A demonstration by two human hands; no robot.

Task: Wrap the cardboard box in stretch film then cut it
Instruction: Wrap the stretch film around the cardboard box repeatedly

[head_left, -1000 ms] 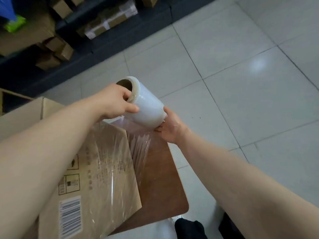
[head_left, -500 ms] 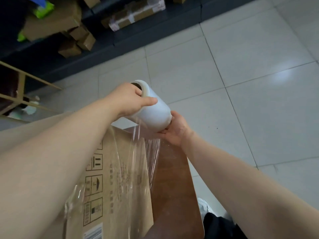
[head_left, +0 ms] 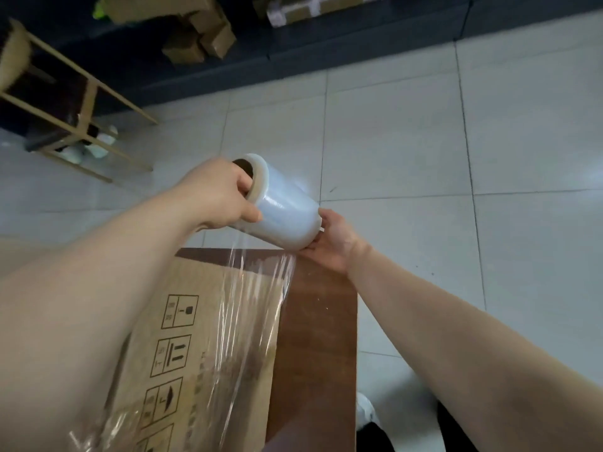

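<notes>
Mid-wrap: left hand [head_left: 217, 197] and right hand [head_left: 332, 241] each grip an end of the film roll [head_left: 284, 212] above the cardboard box [head_left: 195, 327], next probably pulling film round, keeping tension.

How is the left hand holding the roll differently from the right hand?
The left hand has fingers tucked into the open core of the stretch film roll; the right hand cups the other end. The left hand sits higher, the right hand lower, so the roll tilts. Both touch the roll.
</notes>
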